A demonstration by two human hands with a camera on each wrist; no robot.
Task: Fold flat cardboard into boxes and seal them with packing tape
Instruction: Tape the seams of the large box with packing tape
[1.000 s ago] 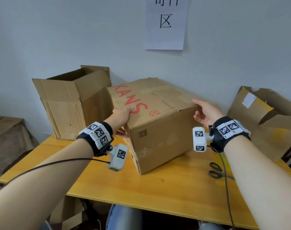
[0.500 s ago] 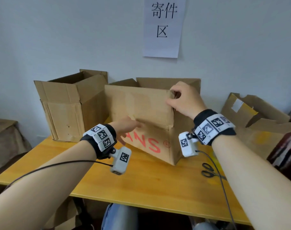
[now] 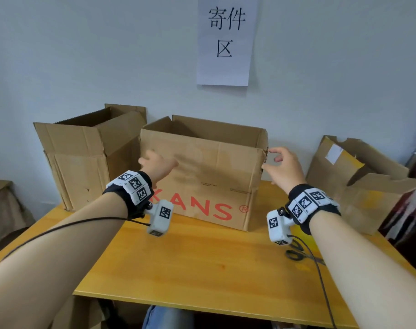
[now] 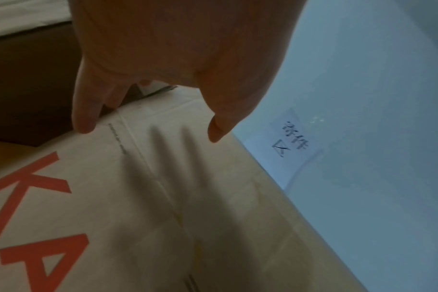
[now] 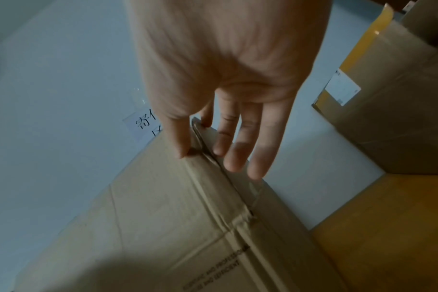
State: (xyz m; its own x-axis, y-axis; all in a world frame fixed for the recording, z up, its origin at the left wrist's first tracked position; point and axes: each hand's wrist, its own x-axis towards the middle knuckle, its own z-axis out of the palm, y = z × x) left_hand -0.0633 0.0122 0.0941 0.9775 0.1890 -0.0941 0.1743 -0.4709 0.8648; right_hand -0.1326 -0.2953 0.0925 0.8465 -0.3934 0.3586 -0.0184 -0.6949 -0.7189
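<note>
A brown cardboard box with red "KANS" print stands upright on the yellow wooden table, its top flaps raised and its top open. My left hand hovers at the left part of the front face with relaxed fingers; in the left wrist view the left hand casts a shadow on the box face and holds nothing. My right hand is at the box's upper right front corner. In the right wrist view the right hand has straight fingers, with the thumb on the front face and the fingers beside the side flap.
A second open cardboard box stands at the back left, touching the KANS box. Crumpled cardboard leans at the right edge. Black scissors lie on the table under my right wrist. A paper sign hangs on the wall.
The box went from tipped with its closed side up to upright with its top open. My right hand released the top edge and dropped to the right corner. My left hand rose up the front face.
</note>
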